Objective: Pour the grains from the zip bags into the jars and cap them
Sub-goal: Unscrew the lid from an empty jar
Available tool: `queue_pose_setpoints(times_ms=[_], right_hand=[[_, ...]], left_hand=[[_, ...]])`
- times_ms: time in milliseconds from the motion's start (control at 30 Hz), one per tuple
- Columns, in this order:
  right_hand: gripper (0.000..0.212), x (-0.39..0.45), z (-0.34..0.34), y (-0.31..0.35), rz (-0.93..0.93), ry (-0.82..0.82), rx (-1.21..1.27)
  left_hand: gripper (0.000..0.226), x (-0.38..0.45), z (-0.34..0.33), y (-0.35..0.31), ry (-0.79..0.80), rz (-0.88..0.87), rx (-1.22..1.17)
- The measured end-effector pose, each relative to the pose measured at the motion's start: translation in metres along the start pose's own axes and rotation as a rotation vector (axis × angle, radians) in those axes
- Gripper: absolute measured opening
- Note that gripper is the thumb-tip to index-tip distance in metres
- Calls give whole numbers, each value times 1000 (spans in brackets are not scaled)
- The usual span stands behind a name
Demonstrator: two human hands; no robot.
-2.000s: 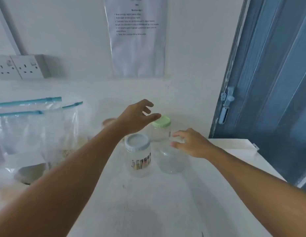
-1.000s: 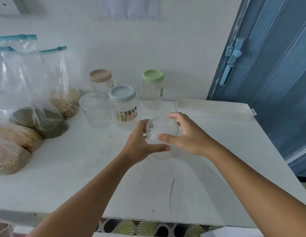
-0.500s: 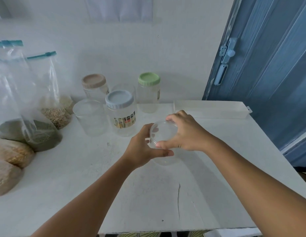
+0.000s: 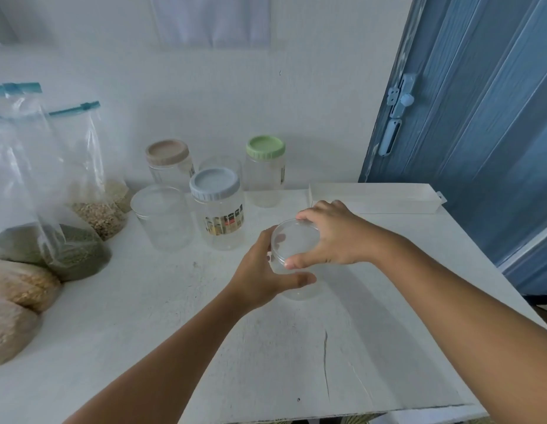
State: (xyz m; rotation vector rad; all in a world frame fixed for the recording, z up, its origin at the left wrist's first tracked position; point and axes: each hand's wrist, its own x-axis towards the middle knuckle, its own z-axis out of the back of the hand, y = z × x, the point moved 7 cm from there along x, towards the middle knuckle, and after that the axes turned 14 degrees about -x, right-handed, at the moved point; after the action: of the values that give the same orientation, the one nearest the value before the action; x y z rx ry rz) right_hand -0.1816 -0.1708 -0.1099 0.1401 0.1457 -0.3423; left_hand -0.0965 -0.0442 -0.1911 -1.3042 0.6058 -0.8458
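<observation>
White table (image 4: 296,347) against a pale wall. Clear jar (image 4: 296,270) stands mid-table, empty, its transparent lid (image 4: 295,240) seated. Left hand (image 4: 260,280) wraps the body; right hand (image 4: 330,237) grips the lid rim. A slipping twist could likely topple the light jar toward the blue-lidded jar (image 4: 218,209) nearby.

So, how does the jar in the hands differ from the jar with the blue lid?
The held jar has a clear lid; the blue-lid jar has a ribbed blue-grey one. The held jar shows no label, the blue-lid jar has a colourful one. The left hand grips the held jar's body and the right hand its lid; the blue-lid jar stands untouched. Both are clear plastic and look empty.
</observation>
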Motion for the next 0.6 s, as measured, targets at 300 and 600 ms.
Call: queue_pose_setpoints(times_ms=[300, 600], right_hand=[[81, 5, 13, 13, 48, -91, -341], [70, 13, 8, 12, 149, -73, -210]], left_hand=[[111, 1, -2, 1, -90, -47, 36], [113, 8, 2, 4, -51, -1, 46]])
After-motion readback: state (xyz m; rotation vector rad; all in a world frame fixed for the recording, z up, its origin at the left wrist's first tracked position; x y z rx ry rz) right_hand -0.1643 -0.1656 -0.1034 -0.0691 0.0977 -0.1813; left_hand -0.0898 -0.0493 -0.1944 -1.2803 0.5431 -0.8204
